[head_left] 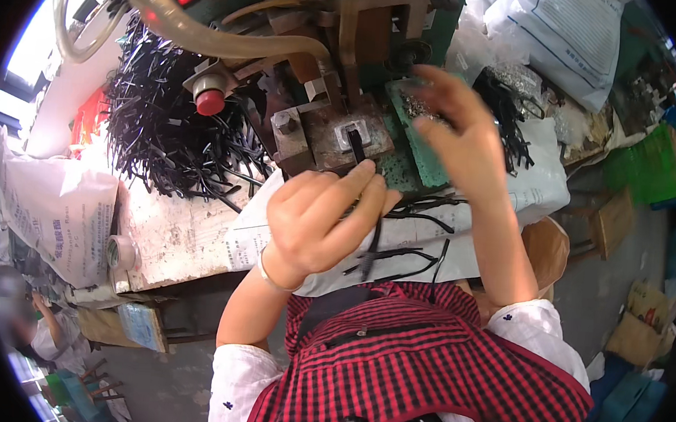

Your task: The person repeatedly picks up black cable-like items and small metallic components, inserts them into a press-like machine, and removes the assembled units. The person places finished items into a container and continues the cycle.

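Observation:
My left hand (pixel 322 219) is closed on a thin black strip (pixel 357 146). The strip's far end lies on a small pale metal plate (pixel 344 137) at the middle of the machine's block, and its tail hangs below my fingers. Smeared by motion, my right hand (pixel 468 142) is raised over a green tray (pixel 415 138) holding small metal bits. Its thumb and fingers look spread apart, with nothing visible between them. Several more black strips (pixel 409 257) lie on the white sheet close to my body.
A big heap of black strips (pixel 176 121) lies left of the machine, behind a red push button (pixel 209 102). A thick hose (pixel 232 44) arches above. A tape roll (pixel 122 252) sits at the table's left edge. White sacks (pixel 558 38) stand back right; another person (pixel 52 324) is far left.

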### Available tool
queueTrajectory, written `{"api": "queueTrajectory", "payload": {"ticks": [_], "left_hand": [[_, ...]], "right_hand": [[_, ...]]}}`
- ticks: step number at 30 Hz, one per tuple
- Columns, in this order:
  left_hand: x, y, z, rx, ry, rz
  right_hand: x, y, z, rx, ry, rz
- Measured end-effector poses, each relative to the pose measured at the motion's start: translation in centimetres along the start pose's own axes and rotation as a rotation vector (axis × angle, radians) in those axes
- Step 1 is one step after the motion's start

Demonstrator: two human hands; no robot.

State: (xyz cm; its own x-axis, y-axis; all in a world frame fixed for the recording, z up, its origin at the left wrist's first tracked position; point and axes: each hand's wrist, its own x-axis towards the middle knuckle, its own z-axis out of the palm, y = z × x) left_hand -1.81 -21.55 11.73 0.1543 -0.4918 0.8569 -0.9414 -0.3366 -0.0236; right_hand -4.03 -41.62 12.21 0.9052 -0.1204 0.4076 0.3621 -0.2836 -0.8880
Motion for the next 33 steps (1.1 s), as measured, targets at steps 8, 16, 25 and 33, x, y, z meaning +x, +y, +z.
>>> {"api": "queueTrajectory", "payload": {"ticks": [8,16,25,33], "left_hand": [[-2.2,-1.4,2.6,0.072,0.053,0.079],[-4.9,1.9,1.9,-0.020,0.041,-0.220],[-6.8,10.0,12.5,0.216,-0.748,-0.122],[-8.0,9.1,4.2,-0.764,-0.728,-0.486]], "right_hand": [[-4.2,13.5,-5.5,-0.594,0.134,0.132],[-4.0,13.0,-2.4,-0.826,0.130,0.003],[-3.0,10.9,-2.8,-0.618,0.230,0.142],[-5.0,11.2,-4.2,-0.516,0.282,0.145]]}}
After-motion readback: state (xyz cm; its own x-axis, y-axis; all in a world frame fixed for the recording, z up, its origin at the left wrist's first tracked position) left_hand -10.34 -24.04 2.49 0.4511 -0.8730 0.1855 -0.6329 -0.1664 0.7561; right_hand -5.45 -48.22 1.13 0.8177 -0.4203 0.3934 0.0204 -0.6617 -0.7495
